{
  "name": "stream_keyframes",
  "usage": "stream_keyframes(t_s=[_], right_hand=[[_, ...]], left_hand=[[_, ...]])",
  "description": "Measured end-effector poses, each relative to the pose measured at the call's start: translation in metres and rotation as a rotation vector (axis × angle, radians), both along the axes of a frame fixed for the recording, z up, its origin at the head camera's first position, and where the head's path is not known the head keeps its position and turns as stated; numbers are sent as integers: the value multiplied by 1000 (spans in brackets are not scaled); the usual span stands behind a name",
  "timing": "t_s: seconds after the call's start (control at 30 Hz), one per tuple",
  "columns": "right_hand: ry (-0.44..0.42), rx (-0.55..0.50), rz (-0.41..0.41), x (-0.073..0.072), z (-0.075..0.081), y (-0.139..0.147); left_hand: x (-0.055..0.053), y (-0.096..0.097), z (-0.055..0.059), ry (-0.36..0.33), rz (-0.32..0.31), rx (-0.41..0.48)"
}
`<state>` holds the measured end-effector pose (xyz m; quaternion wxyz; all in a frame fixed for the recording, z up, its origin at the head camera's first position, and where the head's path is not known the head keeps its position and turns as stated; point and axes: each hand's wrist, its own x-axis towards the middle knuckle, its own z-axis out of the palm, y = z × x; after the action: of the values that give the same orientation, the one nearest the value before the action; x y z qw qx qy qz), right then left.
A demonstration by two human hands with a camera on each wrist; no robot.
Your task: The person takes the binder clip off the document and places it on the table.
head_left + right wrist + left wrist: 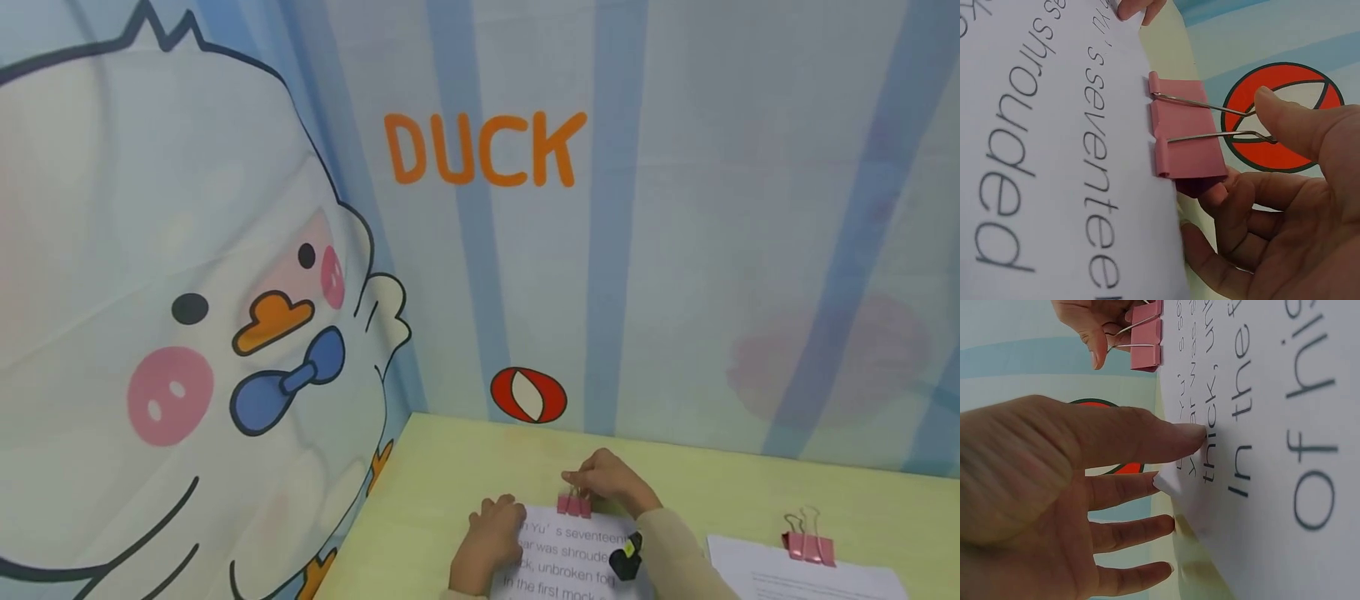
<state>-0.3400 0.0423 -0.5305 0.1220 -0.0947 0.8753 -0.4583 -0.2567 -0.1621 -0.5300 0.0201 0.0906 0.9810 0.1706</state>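
Note:
My right hand (611,482) holds a pink binder clip (573,506) by its wire handles at the top edge of a stack of printed paper (558,573). In the right wrist view, the thumb (1291,128) presses against the handle ends and the other fingers curl beneath the clip (1188,125). My left hand (491,537) rests at the top left corner of the paper. Its thumb (1141,437) lies straight over the printed side in the left wrist view, while the spread fingers reach past the edge, one fingertip at a slightly lifted corner.
Further right on the pale yellow table (427,467) lies a second printed sheet (780,587), with another pink binder clip (808,547) at its top edge, handles raised. A cloth backdrop (690,208) with a duck drawing rises behind and to the left.

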Motion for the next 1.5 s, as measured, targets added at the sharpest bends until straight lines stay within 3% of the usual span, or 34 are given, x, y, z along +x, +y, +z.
stream_keyframes(t_s=[0.43, 0.7, 1.23, 1.5], right_hand=[[-19, -78, 15, -6, 4, -3], [-12, -47, 18, -10, 4, -4], [-30, -91, 132, -9, 18, -1], [-50, -74, 133, -11, 24, 5]], left_hand=[[-1, -2, 1, -4, -9, 0], [-3, -2, 2, 9, -11, -12], [-2, -5, -4, -30, -17, 45], [-4, -6, -4, -23, -12, 62]])
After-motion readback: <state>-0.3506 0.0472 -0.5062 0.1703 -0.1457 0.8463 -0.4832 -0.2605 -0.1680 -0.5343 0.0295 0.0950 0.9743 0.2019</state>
